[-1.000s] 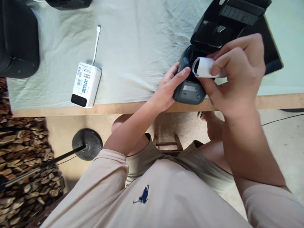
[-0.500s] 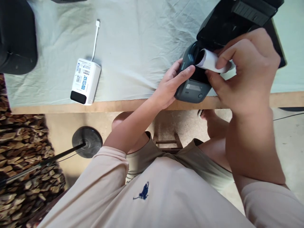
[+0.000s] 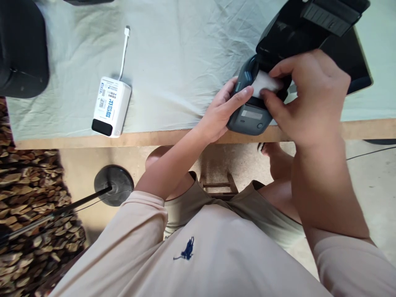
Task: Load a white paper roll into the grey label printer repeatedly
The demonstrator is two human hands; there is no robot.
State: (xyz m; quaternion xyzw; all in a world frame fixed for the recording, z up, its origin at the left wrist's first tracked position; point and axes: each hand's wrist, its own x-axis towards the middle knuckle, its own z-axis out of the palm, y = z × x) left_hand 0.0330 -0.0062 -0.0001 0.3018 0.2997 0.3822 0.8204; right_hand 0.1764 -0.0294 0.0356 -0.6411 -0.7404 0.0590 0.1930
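A dark grey label printer stands at the table's front edge with its black lid swung up and back. My left hand grips the printer's left side, thumb on its top rim. Pinched between the thumb and fingers of my right hand is a white paper roll, which sits down in the printer's open compartment. My fingers cover the roll's right end, and its underside is hidden inside the printer.
A white power bank with a short cable lies on the cloth-covered table to the left. Beyond my right hand lies a flat black tablet-like object. A black case occupies the far left; stacked firewood and a round stand base are below.
My right hand has moved left and slightly down, lowering the paper roll from above the compartment into it. My left hand and the printer have stayed put.
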